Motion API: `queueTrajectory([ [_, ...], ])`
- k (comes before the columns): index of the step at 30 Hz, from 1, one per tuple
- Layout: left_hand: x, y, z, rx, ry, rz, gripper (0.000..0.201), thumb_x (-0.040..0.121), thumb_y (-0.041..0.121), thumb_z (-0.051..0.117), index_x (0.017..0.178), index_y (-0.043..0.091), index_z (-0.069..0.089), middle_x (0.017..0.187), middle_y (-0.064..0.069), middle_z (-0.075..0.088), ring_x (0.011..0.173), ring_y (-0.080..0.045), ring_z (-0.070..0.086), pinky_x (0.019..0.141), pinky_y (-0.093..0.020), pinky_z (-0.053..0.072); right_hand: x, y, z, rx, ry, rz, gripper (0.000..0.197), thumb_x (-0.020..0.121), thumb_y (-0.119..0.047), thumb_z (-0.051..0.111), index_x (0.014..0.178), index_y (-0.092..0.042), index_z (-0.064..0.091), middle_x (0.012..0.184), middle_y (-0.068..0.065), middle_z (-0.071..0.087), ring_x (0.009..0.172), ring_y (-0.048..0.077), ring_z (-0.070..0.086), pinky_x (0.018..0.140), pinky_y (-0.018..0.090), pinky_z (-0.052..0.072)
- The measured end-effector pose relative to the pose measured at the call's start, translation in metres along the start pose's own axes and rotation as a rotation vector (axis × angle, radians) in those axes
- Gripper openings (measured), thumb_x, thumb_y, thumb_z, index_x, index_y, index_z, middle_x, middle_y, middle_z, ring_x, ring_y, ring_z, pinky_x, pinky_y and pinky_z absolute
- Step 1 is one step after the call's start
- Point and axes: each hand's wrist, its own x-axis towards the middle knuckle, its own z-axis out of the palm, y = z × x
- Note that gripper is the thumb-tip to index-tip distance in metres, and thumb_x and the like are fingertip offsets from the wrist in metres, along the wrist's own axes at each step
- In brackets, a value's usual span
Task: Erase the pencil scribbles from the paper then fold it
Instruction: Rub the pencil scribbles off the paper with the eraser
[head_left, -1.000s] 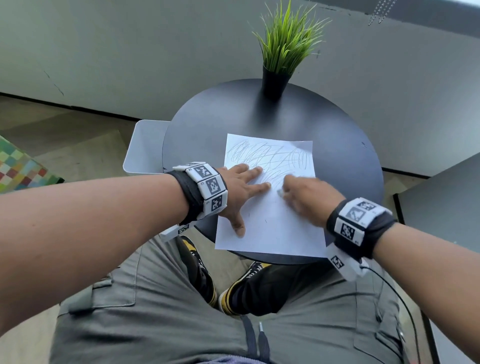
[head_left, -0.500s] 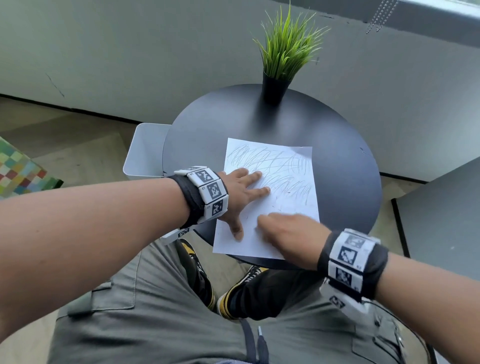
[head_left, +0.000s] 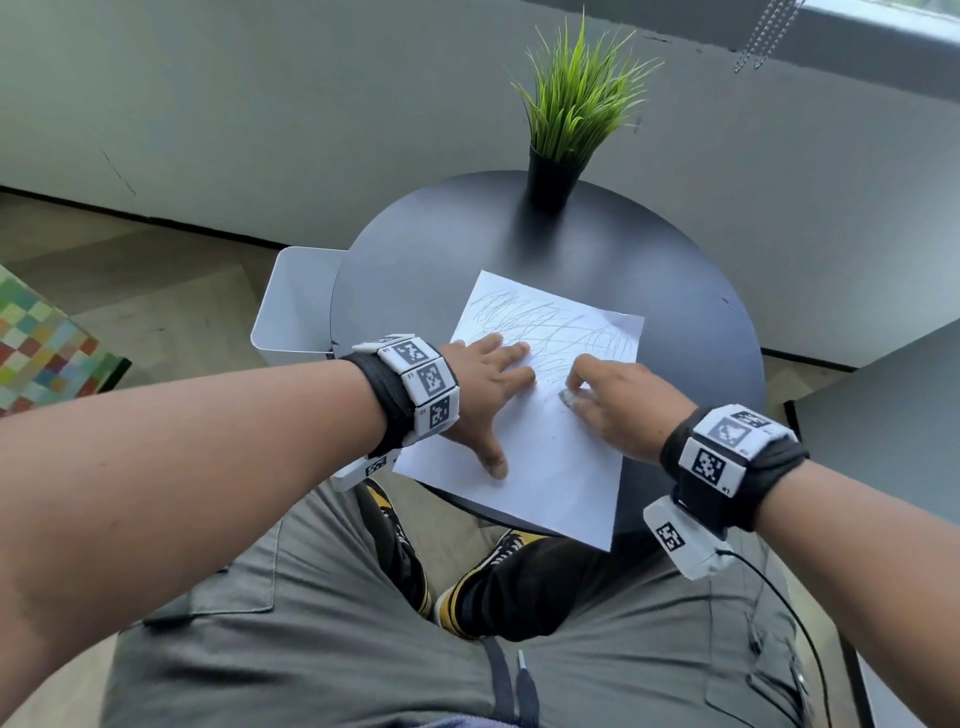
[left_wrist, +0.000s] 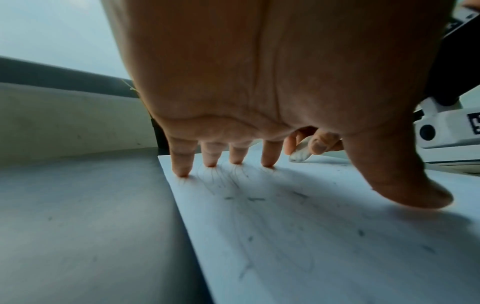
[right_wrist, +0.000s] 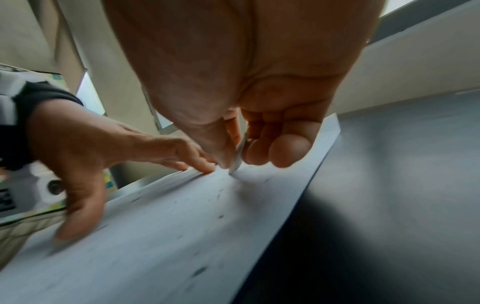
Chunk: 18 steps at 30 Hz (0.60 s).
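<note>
The left hand (head_left: 485, 395) lies spread, fingertips pressing the paper's (head_left: 545, 467) left side at the table's (head_left: 691, 291) near edge. The right hand (head_left: 621, 405) pinches an eraser (head_left: 568, 397) against the scribbles (head_left: 561, 332).

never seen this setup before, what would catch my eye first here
First the white paper on the round black table, its far half covered in pencil scribbles. On it, the left hand presses flat with fingers spread while the right hand pinches a small eraser against the sheet. Behind stands a green potted plant at the table's far edge.
</note>
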Motion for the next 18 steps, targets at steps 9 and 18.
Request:
queueTrajectory([
  [9, 0.001, -0.006, 0.008, 0.005, -0.044, 0.005, 0.137, 0.062, 0.081, 0.075, 0.162, 0.033, -0.006, 0.170, 0.001, -0.016, 0.156, -0.029, -0.012, 0.124, -0.057, 0.016, -0.001, -0.010, 0.006, -0.108, -0.024, -0.078, 0.027, 0.099, -0.040, 0.033, 0.105, -0.017, 0.044, 0.102, 0.008, 0.062, 0.089, 0.031, 0.057, 0.074, 0.037, 0.046],
  [18, 0.002, -0.005, 0.011, -0.008, -0.052, -0.006, 0.138, 0.061, 0.082, 0.075, 0.161, 0.035, -0.007, 0.169, 0.001, -0.019, 0.156, -0.029, -0.014, 0.124, -0.058, 0.014, -0.015, -0.032, 0.015, -0.112, -0.172, -0.244, 0.019, 0.094, -0.021, 0.042, 0.112, -0.023, 0.041, 0.107, 0.004, 0.055, 0.096, 0.028, 0.055, 0.079, 0.038, 0.046],
])
